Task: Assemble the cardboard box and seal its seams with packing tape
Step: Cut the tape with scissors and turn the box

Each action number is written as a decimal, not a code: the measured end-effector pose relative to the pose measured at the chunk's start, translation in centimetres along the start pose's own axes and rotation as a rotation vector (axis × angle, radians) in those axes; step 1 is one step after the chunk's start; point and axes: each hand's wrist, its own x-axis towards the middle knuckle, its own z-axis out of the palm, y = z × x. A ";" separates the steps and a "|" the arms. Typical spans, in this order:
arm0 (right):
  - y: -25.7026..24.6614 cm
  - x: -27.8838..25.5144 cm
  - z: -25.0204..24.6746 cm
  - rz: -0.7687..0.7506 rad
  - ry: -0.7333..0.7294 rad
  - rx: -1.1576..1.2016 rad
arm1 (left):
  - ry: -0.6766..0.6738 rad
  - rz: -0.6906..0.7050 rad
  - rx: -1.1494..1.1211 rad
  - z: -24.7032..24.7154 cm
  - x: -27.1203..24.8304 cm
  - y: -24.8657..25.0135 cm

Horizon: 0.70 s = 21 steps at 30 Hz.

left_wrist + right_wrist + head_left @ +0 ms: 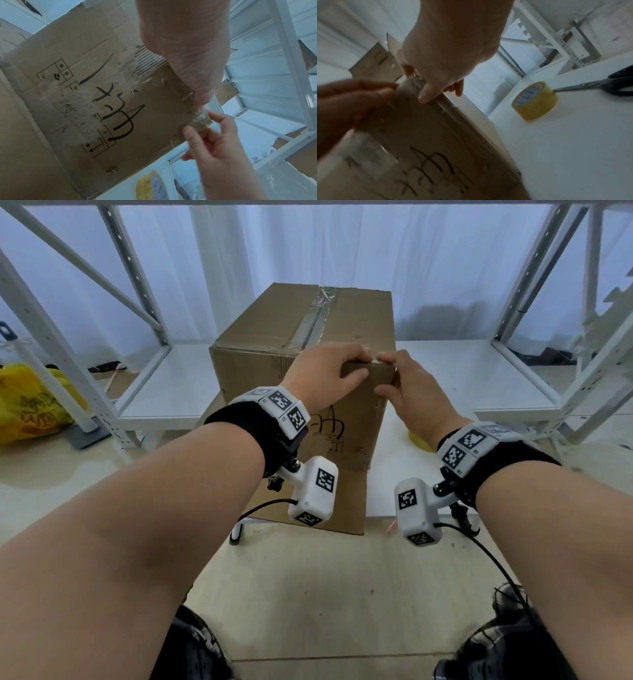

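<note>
Storeroom: white metal shelving [147, 361] (bare), curtained wall [308, 244], concrete floor [325, 594].

Head view: bright, even daylight through white curtain [308, 251], soft shadows, wide-angle bowing at edges. Left wrist view: bluish, sharp. Right wrist view: dim, motion-blurred.

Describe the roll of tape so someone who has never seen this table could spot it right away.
Start at the big cardboard box standing on the white table. On the tabletop right of it lies the tape roll, next to black-handled scissors. It is the only round, yellow thing there.
</note>
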 end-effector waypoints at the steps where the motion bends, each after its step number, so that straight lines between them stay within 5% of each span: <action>1: 0.2 -0.1 0.4 0.016 -0.026 0.014 | -0.002 0.003 0.007 0.0 0.0 0.1; 13: 1.5 -0.3 -0.4 0.113 -0.115 0.085 | 0.088 0.079 0.427 2.9 1.4 2.2; 17: 1.6 0.3 -0.4 0.147 -0.104 0.099 | 0.188 0.274 0.379 2.9 1.5 1.5; 21: 1.2 0.3 -0.5 0.134 -0.064 0.110 | 0.256 0.209 0.103 3.2 1.5 1.0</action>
